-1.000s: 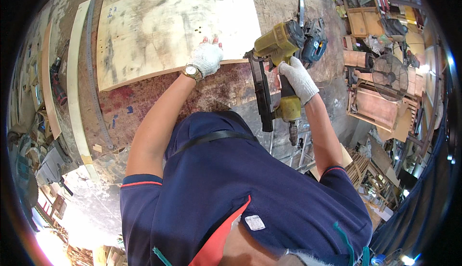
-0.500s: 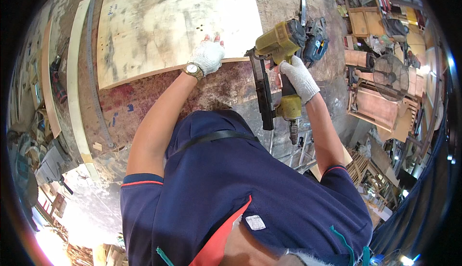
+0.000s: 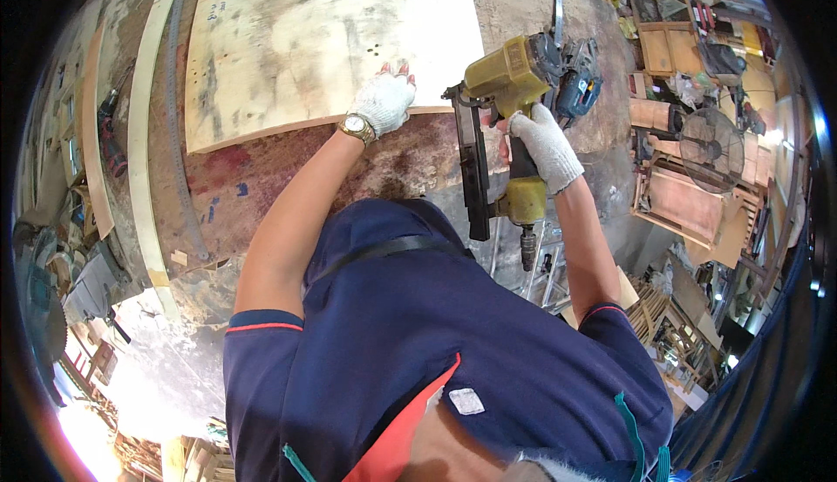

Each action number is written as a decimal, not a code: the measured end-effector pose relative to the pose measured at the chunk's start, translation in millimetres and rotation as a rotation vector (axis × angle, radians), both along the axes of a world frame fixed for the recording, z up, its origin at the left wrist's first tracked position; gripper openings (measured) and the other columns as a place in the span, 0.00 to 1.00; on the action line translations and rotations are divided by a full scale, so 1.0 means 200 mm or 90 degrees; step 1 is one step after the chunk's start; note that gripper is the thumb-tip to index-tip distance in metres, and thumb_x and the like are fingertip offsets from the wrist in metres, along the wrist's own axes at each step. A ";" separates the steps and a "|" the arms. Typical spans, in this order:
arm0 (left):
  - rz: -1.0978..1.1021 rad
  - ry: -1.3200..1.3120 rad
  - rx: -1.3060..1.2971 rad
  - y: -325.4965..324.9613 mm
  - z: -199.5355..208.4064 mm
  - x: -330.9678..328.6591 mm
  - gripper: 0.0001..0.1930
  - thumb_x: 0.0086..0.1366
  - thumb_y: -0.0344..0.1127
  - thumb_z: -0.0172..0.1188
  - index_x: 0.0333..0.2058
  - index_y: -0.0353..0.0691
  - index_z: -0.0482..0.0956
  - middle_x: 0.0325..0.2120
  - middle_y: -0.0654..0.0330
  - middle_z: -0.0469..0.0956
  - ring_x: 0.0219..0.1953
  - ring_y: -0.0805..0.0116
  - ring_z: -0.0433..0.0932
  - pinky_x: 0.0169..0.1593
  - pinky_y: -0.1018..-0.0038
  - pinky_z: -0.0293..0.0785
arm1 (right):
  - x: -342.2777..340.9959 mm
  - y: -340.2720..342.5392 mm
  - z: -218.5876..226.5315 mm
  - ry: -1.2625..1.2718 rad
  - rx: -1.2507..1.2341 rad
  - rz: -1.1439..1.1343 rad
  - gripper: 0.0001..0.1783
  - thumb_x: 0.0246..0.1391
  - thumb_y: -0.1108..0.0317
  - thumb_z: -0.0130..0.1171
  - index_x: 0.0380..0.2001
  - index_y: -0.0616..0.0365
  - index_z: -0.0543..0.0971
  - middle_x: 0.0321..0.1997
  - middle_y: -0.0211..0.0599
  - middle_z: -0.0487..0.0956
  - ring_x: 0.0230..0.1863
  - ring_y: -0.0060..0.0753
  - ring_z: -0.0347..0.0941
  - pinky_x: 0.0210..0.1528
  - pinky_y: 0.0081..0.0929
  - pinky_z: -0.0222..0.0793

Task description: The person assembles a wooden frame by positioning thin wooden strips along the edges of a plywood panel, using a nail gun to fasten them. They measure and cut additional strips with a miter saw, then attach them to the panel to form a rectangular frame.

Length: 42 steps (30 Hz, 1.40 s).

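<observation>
A large pale wooden board (image 3: 288, 64), stained with dark smudges, lies on the worn workbench (image 3: 357, 173). On its near edge rests my left hand (image 3: 384, 103), in a white knit glove with bare fingertips; the fingers stretch forward over the wood and hold nothing. My right hand (image 3: 547, 146), gloved alike, is wrapped round the grip of a yellow and black nail gun (image 3: 501, 72). The gun's long black magazine hangs beside the board's near right edge, and a hose fitting sticks out below the grip. Whether its nose touches the board I cannot tell.
A blue power tool (image 3: 577, 90) sits right of the nail gun. Left of the board lie a long metal ruler (image 3: 179, 151), a pale wood strip (image 3: 141, 151) and a red and black cordless drill (image 3: 112, 138). A fan (image 3: 711, 149) and wooden drawers stand at the right.
The scene has shifted a little to the right in the picture. Both hands keep their places, the left on the board and the right round the nail gun.
</observation>
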<state>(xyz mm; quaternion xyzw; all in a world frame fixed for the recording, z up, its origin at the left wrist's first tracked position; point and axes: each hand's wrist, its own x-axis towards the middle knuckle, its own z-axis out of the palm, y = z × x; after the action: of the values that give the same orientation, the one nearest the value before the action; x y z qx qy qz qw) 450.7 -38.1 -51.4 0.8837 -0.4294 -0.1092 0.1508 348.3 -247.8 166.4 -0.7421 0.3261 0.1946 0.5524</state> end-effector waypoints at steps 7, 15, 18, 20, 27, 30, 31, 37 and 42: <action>0.053 0.008 0.051 0.30 0.10 0.04 0.35 0.52 0.34 0.70 0.60 0.35 0.72 0.66 0.47 0.69 0.65 0.44 0.72 0.69 0.58 0.70 | -0.01 0.12 -0.01 -0.007 0.074 -0.025 0.08 0.62 0.69 0.53 0.41 0.63 0.72 0.31 0.40 0.78 0.22 0.30 0.75 0.24 0.28 0.75; 0.013 -0.009 0.036 0.36 0.05 0.08 0.32 0.51 0.33 0.70 0.57 0.35 0.74 0.60 0.47 0.75 0.61 0.49 0.76 0.73 0.56 0.64 | 0.03 0.20 -0.05 -0.014 0.067 0.026 0.10 0.63 0.68 0.52 0.43 0.64 0.70 0.32 0.40 0.78 0.22 0.28 0.75 0.23 0.28 0.76; -0.005 0.018 0.055 0.35 0.05 0.10 0.31 0.52 0.31 0.68 0.57 0.34 0.74 0.59 0.46 0.76 0.61 0.49 0.76 0.73 0.56 0.63 | 0.04 0.20 -0.08 -0.012 0.064 0.042 0.11 0.64 0.68 0.52 0.44 0.65 0.70 0.33 0.40 0.78 0.21 0.28 0.75 0.23 0.28 0.76; -0.015 0.000 0.027 0.36 0.02 0.11 0.31 0.52 0.30 0.67 0.57 0.34 0.74 0.60 0.45 0.75 0.60 0.48 0.76 0.73 0.56 0.64 | 0.05 0.20 -0.09 -0.006 0.065 0.045 0.11 0.65 0.68 0.51 0.45 0.65 0.70 0.33 0.40 0.78 0.21 0.28 0.75 0.22 0.29 0.76; -0.013 0.003 0.049 0.36 0.06 0.09 0.30 0.52 0.30 0.66 0.57 0.36 0.74 0.64 0.46 0.72 0.61 0.46 0.76 0.70 0.57 0.69 | 0.07 0.27 -0.08 0.001 0.056 0.046 0.10 0.64 0.69 0.51 0.44 0.64 0.70 0.33 0.40 0.78 0.21 0.29 0.75 0.23 0.29 0.75; -0.011 -0.003 0.049 0.36 0.02 0.11 0.31 0.53 0.31 0.65 0.58 0.37 0.73 0.65 0.47 0.72 0.63 0.45 0.75 0.68 0.57 0.72 | 0.07 0.30 -0.06 -0.010 0.012 0.052 0.09 0.64 0.69 0.51 0.42 0.64 0.71 0.32 0.40 0.78 0.21 0.29 0.75 0.22 0.28 0.74; -0.012 0.034 0.073 0.36 0.05 0.12 0.31 0.54 0.31 0.65 0.59 0.38 0.73 0.65 0.47 0.71 0.63 0.45 0.74 0.67 0.57 0.72 | 0.08 0.33 -0.06 -0.014 -0.003 0.059 0.09 0.64 0.69 0.51 0.42 0.64 0.71 0.32 0.40 0.78 0.21 0.28 0.75 0.22 0.27 0.74; 0.044 0.034 -0.065 0.49 0.14 0.04 0.31 0.54 0.32 0.68 0.58 0.38 0.75 0.64 0.48 0.72 0.65 0.49 0.72 0.64 0.59 0.74 | 0.06 0.38 -0.03 -0.034 0.061 0.031 0.12 0.58 0.73 0.54 0.45 0.64 0.73 0.35 0.39 0.82 0.20 0.26 0.74 0.22 0.26 0.74; 0.113 0.100 0.138 0.92 0.28 0.12 0.33 0.53 0.30 0.68 0.60 0.36 0.72 0.64 0.46 0.71 0.65 0.45 0.71 0.67 0.61 0.72 | 0.04 0.48 -0.03 -0.045 0.098 0.034 0.14 0.58 0.74 0.54 0.47 0.65 0.72 0.42 0.41 0.84 0.20 0.25 0.73 0.23 0.25 0.74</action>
<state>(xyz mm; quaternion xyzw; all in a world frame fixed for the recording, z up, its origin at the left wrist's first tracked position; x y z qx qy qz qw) 474.7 145.3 4.5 0.9181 -0.3219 -0.2100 0.0972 356.2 -150.8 160.9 -0.7121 0.2705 0.2077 0.6138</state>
